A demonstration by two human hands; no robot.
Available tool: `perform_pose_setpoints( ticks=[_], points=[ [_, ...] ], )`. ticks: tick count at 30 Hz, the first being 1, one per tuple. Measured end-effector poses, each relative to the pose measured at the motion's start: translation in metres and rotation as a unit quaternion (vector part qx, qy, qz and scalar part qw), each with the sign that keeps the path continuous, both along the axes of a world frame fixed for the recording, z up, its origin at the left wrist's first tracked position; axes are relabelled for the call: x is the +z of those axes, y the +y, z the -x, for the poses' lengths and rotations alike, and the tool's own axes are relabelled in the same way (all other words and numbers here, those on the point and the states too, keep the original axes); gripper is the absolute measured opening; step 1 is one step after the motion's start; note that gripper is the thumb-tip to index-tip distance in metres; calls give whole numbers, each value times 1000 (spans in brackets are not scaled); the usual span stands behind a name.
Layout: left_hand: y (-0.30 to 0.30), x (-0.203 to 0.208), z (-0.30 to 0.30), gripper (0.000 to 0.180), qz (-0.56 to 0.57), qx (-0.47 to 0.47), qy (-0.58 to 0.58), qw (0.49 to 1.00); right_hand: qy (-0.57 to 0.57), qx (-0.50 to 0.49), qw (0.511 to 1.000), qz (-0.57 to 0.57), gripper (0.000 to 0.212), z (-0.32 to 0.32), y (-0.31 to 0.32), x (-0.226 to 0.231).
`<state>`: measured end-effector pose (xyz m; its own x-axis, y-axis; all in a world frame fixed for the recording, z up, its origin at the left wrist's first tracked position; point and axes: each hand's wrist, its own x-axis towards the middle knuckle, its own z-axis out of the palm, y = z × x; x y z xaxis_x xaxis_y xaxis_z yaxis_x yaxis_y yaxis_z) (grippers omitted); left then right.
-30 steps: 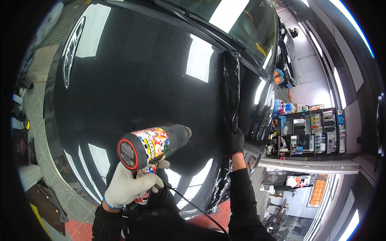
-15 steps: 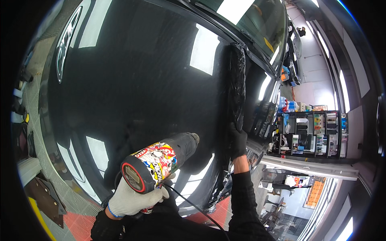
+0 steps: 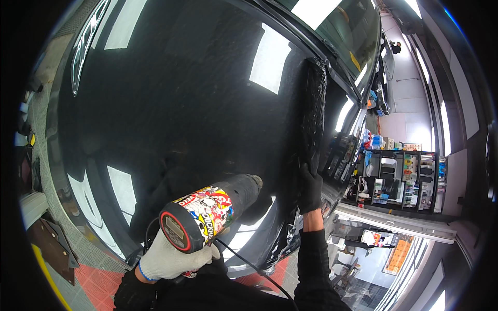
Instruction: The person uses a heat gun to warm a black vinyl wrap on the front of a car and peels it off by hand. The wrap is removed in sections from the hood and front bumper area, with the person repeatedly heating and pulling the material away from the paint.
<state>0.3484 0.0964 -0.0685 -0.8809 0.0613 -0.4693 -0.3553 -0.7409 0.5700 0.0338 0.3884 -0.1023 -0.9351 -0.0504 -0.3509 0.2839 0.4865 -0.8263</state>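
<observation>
My left hand (image 3: 174,259), in a white knit glove, grips a heat gun (image 3: 207,212) covered in colourful stickers. Its metal nozzle points right and slightly up, over the glossy black hood (image 3: 181,103) of a car. A black glove covers my right hand (image 3: 311,194), which is at the hood's right edge. Its fingers look closed on the loose edge of a thin, shiny dark film (image 3: 315,103). The film stands crumpled along that edge from near the windshield to the lower corner. Glove and film are both dark, so the exact finger position is hard to see.
A black cable (image 3: 249,264) runs from the heat gun past my body. The windshield (image 3: 337,36) lies at upper right. Beyond the car stands a shelf (image 3: 399,179) full of bottles and boxes. Brown panels (image 3: 52,249) lean at lower left.
The whole view has shifted a little. The heat gun sits slightly farther right in it, still aimed toward the hood's right edge. My right hand stays at the film's edge.
</observation>
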Motion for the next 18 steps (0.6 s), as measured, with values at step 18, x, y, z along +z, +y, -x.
perform_pose_setpoints(
  ticks=[18],
  points=[
    [-1,-8,6,64,-18,-13,-11,1000,1,-4,1000,23,27,-24,-26,22]
  ],
)
